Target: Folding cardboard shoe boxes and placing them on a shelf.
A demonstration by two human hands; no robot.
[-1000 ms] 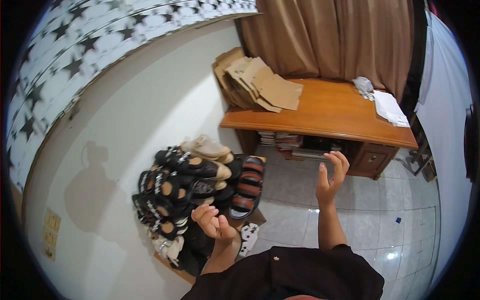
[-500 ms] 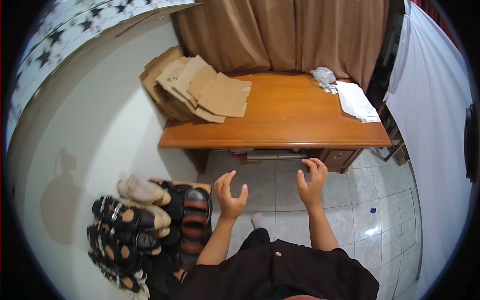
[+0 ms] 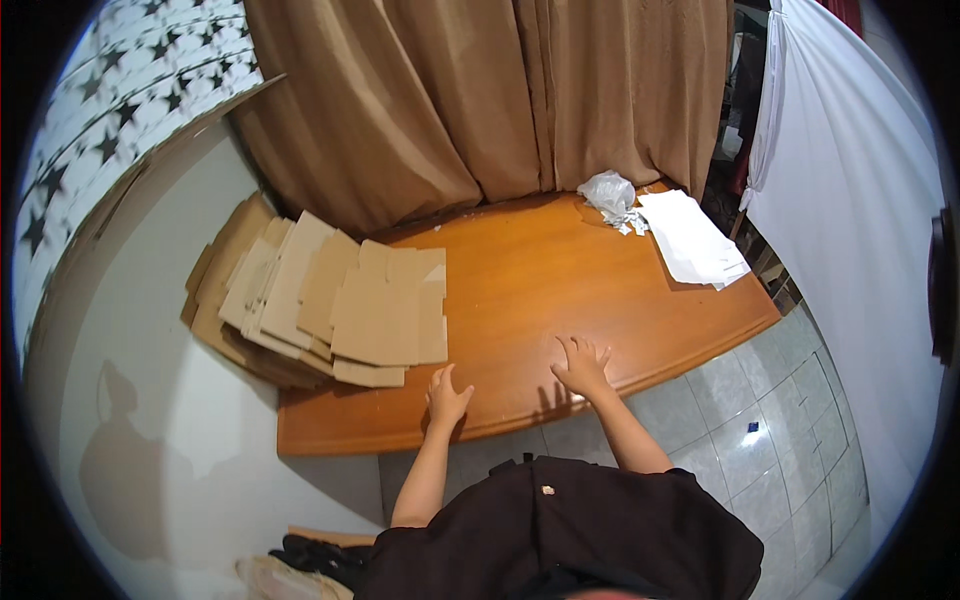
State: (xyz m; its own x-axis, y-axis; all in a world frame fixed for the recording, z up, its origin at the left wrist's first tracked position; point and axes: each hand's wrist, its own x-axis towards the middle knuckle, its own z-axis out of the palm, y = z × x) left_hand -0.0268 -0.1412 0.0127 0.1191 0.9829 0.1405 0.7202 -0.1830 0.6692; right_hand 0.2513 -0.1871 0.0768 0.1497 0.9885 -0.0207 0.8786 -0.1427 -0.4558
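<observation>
My left hand is over the front edge of the brown wooden table, just below the nearest corner of a pile of flattened cardboard boxes. Its fingers are apart and hold nothing. Further right, my right hand hovers over or rests on the table near its front edge, fingers spread and palm empty; whether it touches the wood I cannot tell. The cardboard leans in overlapping sheets toward the left wall. At the table's back right lie white paper sheets beside a clear plastic bag and small white pieces.
Brown curtains hang behind the table, and a white cloth hangs along the right. Shoes stand on the floor at lower left. A small blue item lies on the grey tiles at right.
I have come closer to the table, which now fills more of the view. Both hands have moved from above the floor to the table's front part. Most of the shoes have left the view.
</observation>
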